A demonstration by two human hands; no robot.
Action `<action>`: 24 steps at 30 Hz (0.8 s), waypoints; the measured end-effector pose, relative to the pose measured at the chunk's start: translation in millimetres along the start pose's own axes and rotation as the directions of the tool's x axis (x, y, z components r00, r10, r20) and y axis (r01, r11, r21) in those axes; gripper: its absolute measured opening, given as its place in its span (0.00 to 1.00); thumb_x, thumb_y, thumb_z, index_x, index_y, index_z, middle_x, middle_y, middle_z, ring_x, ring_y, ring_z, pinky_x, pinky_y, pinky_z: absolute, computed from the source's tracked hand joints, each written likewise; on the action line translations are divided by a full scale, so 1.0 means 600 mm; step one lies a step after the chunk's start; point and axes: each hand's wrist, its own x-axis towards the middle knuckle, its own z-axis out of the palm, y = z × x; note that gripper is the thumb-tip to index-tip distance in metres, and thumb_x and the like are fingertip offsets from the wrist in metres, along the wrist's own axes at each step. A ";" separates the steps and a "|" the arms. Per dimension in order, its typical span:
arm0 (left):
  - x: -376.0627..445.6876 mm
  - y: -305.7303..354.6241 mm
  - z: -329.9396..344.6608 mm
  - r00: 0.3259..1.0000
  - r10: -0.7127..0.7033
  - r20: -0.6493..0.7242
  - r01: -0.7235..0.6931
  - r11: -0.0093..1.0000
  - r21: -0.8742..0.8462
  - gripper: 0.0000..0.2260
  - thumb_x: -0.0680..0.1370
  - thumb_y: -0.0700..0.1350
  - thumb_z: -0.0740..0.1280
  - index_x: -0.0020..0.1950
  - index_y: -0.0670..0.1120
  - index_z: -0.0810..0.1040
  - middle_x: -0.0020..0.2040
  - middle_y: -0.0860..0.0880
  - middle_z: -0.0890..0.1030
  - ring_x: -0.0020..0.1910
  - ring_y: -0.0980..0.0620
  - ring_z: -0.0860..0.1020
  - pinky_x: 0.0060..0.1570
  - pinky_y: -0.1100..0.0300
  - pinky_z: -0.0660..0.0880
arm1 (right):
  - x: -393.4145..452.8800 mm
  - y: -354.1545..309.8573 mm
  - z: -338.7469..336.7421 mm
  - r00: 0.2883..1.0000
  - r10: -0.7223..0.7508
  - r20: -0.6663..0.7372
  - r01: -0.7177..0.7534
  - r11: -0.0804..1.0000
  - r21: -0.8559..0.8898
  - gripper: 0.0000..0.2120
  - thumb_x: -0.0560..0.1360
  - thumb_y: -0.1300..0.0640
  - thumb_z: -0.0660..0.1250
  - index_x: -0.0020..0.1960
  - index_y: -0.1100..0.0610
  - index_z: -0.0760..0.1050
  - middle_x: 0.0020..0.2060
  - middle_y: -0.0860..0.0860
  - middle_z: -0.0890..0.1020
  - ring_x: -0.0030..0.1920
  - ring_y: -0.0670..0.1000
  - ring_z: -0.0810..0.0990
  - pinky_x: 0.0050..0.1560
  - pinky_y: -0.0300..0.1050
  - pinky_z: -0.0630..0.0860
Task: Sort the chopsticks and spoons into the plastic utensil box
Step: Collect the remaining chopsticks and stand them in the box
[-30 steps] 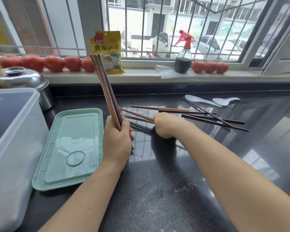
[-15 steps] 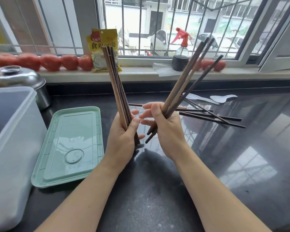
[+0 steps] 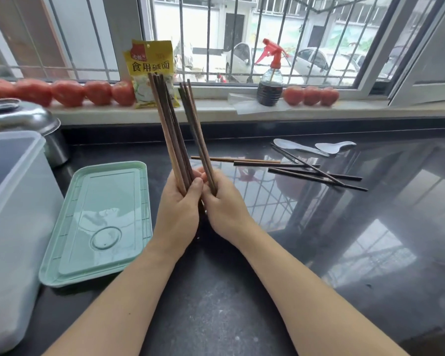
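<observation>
While your left hand (image 3: 176, 214) grips one upright bundle of chopsticks (image 3: 170, 129), its fingers (image 3: 196, 185) curled round the lower ends, your right hand (image 3: 226, 209) grips a second, thinner bundle (image 3: 197, 134) just beside it; the count within each bundle cannot be told. On the desk (image 3: 242, 291), about six loose chopsticks (image 3: 316, 174) lie crossed to your right, with two white spoons (image 3: 297, 147) beyond them. One green lid (image 3: 100, 222) lies flat to your left, beside one clear plastic utensil box (image 3: 13, 214). The sill holds eight tomatoes (image 3: 67, 92), one yellow packet (image 3: 149, 62), one spray bottle (image 3: 270, 80).
</observation>
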 end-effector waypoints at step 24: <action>0.002 0.005 -0.005 0.964 0.215 -0.159 -0.161 0.941 0.297 0.08 0.82 0.44 0.68 0.49 0.40 0.73 0.34 0.40 0.77 0.30 0.45 0.79 0.33 0.53 0.79 | 0.004 -0.002 -0.081 0.970 0.164 -0.180 -0.208 0.942 -0.264 0.21 0.71 0.71 0.56 0.53 0.55 0.82 0.51 0.49 0.84 0.49 0.47 0.82 0.47 0.37 0.79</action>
